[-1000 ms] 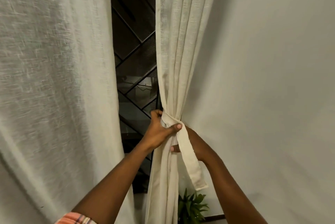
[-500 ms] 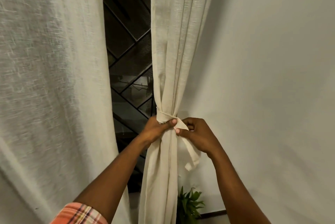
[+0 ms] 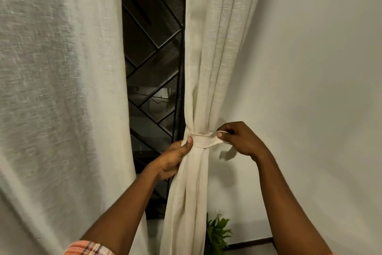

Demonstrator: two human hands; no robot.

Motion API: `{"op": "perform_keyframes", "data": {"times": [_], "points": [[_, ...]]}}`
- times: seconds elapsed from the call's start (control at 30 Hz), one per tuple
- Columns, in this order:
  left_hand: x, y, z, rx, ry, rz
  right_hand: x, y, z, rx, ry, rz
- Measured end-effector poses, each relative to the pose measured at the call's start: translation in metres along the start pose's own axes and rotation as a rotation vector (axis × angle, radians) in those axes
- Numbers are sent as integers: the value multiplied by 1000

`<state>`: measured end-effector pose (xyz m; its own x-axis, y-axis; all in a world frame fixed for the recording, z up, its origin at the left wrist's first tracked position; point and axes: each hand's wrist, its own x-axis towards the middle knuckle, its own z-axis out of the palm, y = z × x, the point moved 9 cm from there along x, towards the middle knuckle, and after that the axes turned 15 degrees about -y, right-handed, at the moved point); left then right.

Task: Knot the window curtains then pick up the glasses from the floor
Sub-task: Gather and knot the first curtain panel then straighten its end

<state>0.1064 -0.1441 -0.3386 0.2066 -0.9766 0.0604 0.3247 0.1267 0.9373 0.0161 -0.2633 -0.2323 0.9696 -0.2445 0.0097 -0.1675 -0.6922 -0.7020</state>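
Observation:
The right curtain (image 3: 208,64) is cream linen, gathered into a bunch at mid height. A cream fabric tie band (image 3: 203,141) wraps around the bunch. My left hand (image 3: 175,157) grips the gathered curtain at the band's left side, thumb pressed on the band. My right hand (image 3: 241,139) pinches the band's free end and holds it out to the right, taut. The left curtain (image 3: 57,99) hangs loose and untied. No glasses are in view.
Between the curtains is a dark window (image 3: 153,73) with a black metal grille. A pale wall (image 3: 314,89) is on the right. A green potted plant (image 3: 217,232) stands low by the wall, beside the curtain's hem.
My right hand came out from behind the curtain, took the tie band's hanging end and drew it out to the right. The left hand stayed on the gathered curtain.

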Motion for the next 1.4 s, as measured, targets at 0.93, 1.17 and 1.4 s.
{"op": "perform_keyframes", "data": {"times": [0.93, 1.17, 1.4], "points": [[-4, -13, 30, -301, -96, -32, 3, -30, 75, 522, -135, -198], [-15, 6, -8, -253, 220, 316, 0, -13, 50, 431, 278, -79], [-62, 42, -25, 120, 639, 539, 2, -17, 47, 230, 388, -9]]}}
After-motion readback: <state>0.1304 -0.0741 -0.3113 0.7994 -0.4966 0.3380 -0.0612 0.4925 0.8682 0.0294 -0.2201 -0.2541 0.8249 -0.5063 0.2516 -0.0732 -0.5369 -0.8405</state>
